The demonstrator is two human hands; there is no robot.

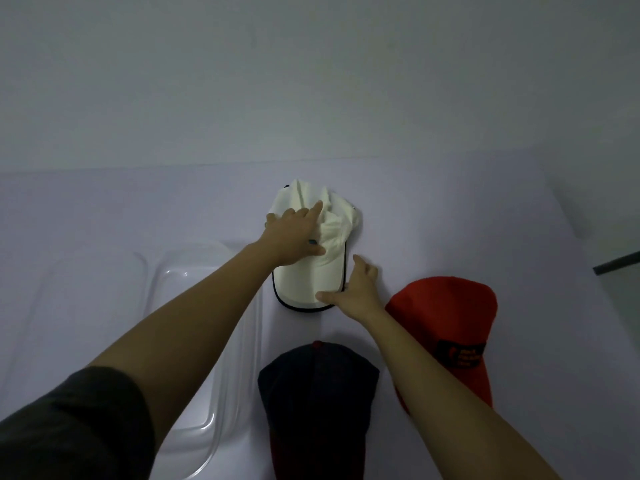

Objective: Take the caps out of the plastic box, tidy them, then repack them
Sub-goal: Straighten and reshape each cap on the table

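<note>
Three caps lie on the table (450, 220) in the head view. The white cap (304, 282) is at centre, the navy cap (318, 393) at its 6 o'clock, the red cap (446, 323) at 4 o'clock and the plastic box (221, 410) at 8 o'clock.

The left hand (294, 237), fingers straight, presses the crumpled crown. The right hand (356, 289), spread, rests its thumb on the brim's 4 o'clock edge.

Tidying probably goes best with the brim pinned steady and the folds smoothed toward 12 o'clock.

The white cap's long axis runs 12 to 6, with the brim pointing to 6.
</note>
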